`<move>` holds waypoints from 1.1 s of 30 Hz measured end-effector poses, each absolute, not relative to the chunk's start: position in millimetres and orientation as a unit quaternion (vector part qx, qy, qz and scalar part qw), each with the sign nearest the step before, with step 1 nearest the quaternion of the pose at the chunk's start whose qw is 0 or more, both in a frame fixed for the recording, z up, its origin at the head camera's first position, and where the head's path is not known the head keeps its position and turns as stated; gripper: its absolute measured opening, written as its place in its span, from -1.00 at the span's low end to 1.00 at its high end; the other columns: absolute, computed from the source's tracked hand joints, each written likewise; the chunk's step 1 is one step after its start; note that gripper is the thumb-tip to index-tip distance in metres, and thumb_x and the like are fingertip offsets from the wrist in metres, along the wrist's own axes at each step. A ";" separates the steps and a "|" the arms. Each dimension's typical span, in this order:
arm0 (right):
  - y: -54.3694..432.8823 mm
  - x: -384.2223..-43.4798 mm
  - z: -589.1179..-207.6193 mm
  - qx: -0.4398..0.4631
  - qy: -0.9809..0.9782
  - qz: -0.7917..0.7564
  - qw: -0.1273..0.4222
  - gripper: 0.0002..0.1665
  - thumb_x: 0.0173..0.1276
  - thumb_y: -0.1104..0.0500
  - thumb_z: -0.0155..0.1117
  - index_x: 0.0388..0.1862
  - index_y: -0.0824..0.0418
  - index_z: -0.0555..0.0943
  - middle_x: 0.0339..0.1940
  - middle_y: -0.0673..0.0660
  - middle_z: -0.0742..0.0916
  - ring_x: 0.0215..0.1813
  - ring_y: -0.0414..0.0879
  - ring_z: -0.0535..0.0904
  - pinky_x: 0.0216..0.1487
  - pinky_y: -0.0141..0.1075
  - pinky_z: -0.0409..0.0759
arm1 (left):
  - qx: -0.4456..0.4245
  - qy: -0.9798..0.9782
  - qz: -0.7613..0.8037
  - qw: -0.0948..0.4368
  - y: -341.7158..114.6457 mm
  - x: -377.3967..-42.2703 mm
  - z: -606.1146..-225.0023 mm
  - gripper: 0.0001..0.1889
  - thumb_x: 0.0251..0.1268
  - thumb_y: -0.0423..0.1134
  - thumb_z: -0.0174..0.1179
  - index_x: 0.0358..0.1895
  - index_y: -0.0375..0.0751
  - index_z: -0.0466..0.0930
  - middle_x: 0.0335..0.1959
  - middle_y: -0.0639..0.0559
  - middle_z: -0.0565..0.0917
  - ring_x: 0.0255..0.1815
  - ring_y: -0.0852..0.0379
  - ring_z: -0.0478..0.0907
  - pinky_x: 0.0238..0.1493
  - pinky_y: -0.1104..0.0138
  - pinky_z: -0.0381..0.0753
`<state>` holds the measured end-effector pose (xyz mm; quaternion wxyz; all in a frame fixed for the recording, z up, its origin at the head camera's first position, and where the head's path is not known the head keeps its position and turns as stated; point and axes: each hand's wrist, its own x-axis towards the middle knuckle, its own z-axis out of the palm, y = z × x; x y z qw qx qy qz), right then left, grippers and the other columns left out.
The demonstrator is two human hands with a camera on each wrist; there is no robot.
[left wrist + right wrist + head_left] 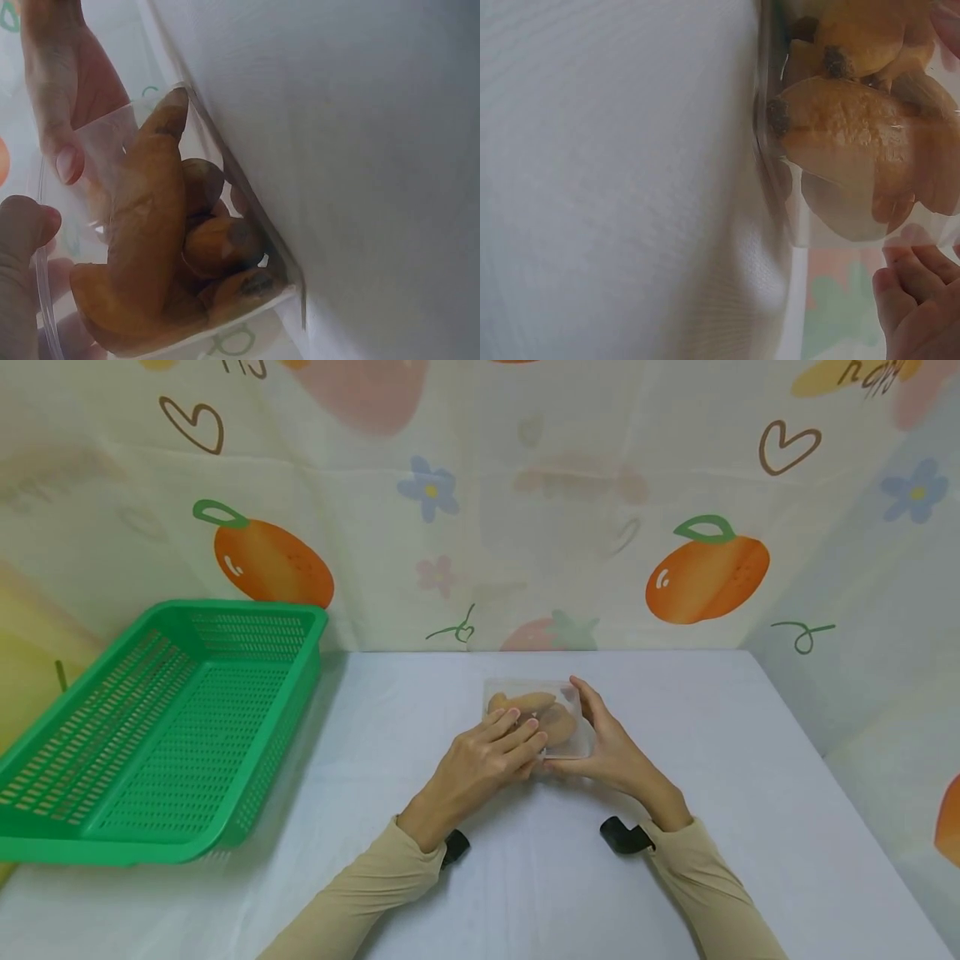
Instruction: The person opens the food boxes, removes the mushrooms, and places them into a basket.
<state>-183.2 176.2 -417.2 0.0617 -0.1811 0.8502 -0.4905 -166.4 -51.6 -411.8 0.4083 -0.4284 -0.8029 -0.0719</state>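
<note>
A clear plastic box (573, 745) rests on the white cloth, holding several brownish-orange, elongated pieces (146, 225) that look like fruit or roots, some with dark ends. My left hand (487, 756) lies over the box's near-left part, fingers across the top. Its thumb (34, 217) bends at the upper rim in the left wrist view. On the other side my right hand (618, 752) holds the box, thumb along the near edge and fingers at the far right corner. Those fingers (911, 277) show past the box's side in the right wrist view.
To the left stands a large green plastic basket (225, 814) with slotted walls. White cloth (720, 727) covers the table. Behind it hangs a curtain (480, 568) printed with fruit and flowers. A black device (626, 837) sits at the right wrist, another (455, 847) at the left.
</note>
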 end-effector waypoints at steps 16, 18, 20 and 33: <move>178.3 -185.1 -419.5 -0.189 0.841 -0.503 0.065 0.47 0.01 0.09 0.64 0.64 0.03 -0.22 0.65 0.24 0.02 0.63 0.30 -0.04 0.51 0.30 0.07 | -0.448 -0.803 -0.190 0.344 -61.7 -171.9 -398.7 -0.65 0.15 -0.22 0.43 0.03 -0.15 0.73 0.01 -0.02 0.76 0.16 0.02 0.64 0.33 0.21 0.52; 177.9 -185.5 -419.8 -0.192 0.838 -0.507 0.064 0.48 0.01 0.10 0.65 0.64 0.04 -0.23 0.64 0.24 0.04 0.61 0.29 0.03 0.49 0.29 0.16 | -0.439 -0.804 -0.215 0.339 -65.0 -173.1 -397.3 -0.64 0.15 -0.23 0.42 0.03 -0.19 0.73 0.02 -0.06 0.75 0.17 -0.03 0.63 0.33 0.19 0.52; 177.8 -185.7 -419.6 -0.197 0.838 -0.505 0.058 0.48 -0.01 0.10 0.66 0.63 0.04 -0.21 0.64 0.22 0.06 0.60 0.28 0.07 0.47 0.28 0.20 | -0.421 -0.809 -0.241 0.333 -69.1 -173.6 -395.5 -0.64 0.15 -0.24 0.42 0.04 -0.22 0.71 0.03 -0.10 0.74 0.18 -0.08 0.62 0.31 0.20 0.54; 178.4 -184.8 -420.1 -0.196 0.842 -0.502 0.032 0.39 -0.07 0.16 0.69 0.52 0.23 -0.12 0.58 0.24 0.17 0.52 0.29 0.21 0.49 0.24 0.18 | -0.326 -0.821 -0.318 0.344 -82.8 -177.9 -389.3 -0.66 0.15 -0.27 0.42 0.02 -0.25 0.70 -0.02 -0.14 0.71 0.06 -0.05 0.63 0.14 0.20 0.64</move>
